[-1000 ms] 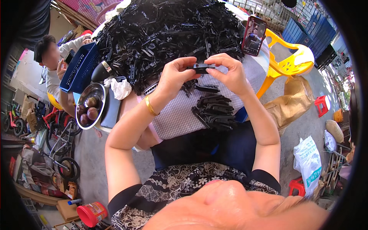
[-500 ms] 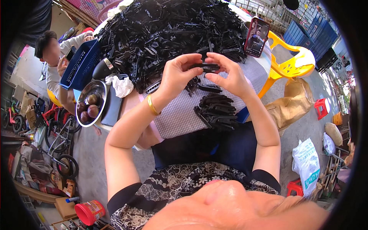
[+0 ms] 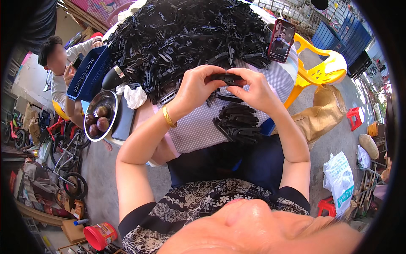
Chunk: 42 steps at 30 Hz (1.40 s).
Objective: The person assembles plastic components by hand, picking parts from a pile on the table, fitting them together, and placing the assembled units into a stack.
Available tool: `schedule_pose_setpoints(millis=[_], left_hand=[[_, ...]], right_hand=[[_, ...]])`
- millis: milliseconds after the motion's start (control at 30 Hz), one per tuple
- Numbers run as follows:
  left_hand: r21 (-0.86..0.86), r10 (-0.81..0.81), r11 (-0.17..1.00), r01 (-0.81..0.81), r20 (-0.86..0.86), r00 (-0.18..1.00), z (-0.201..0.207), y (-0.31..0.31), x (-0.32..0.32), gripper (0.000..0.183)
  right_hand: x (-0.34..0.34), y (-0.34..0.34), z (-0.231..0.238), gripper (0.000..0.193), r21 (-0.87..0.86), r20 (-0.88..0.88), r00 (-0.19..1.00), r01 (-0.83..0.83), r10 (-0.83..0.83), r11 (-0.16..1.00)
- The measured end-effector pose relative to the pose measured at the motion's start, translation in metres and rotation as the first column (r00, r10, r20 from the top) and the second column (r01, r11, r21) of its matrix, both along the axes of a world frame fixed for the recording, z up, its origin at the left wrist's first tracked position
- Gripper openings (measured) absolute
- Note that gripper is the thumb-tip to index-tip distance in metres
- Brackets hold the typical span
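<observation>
Between my two hands is a slim black plastic piece, held by its ends above the table edge. My left hand pinches one end with thumb and fingers, and my right hand grips the other. The fingers partly cover it, so its exact kind cannot be made out. Beyond my hands rises a large heap of similar black plastic pieces. Closer to my lap, a smaller stack of black pieces lies on the dotted cloth, with a few more just under my right hand.
Left on the table are a blue basket, a metal bowl of round dark fruit, and crumpled white tissue. A phone stands at the right, near a yellow chair. Another person sits at the far left.
My hands have come closer together and lowered slightly. The fingertips, raised and apart around the black piece before, now press onto its ends.
</observation>
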<state>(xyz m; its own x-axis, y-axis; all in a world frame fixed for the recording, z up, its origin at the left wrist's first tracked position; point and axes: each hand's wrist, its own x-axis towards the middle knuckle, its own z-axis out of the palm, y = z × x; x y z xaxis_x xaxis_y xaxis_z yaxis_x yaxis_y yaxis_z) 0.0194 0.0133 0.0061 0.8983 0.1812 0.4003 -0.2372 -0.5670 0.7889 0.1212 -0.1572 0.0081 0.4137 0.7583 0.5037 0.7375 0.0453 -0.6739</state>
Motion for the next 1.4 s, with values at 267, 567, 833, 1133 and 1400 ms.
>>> schedule_pose_setpoints(millis=[267,567,833,1133,1400], left_hand=[[0.174,0.017,0.984,-0.038,0.124,0.992,0.01,-0.007,-0.007,0.029],[-0.064,-0.115,0.992,0.113,-0.034,0.993,0.0,0.008,0.004,0.029],[-0.181,-0.07,0.982,0.047,-0.125,0.99,0.001,0.003,0.004,0.025],[0.085,-0.207,0.973,0.213,-0.073,0.976,0.007,-0.009,-0.004,0.023],[0.004,-0.191,0.981,0.192,-0.102,0.976,-0.006,0.0,0.023,0.022]], right_hand=[[-0.001,0.0,0.0,0.029,0.074,-0.033,0.999,0.004,-0.002,0.997],[0.006,0.001,-0.005,0.029,0.038,-0.011,1.0,0.022,-0.022,0.999],[0.005,0.004,-0.004,0.029,0.052,-0.041,0.999,0.019,-0.017,0.998],[0.057,-0.005,-0.014,0.033,0.104,-0.596,0.744,-0.301,0.302,0.948],[0.041,0.019,-0.036,0.029,-0.141,0.437,0.899,0.029,0.035,0.99]])
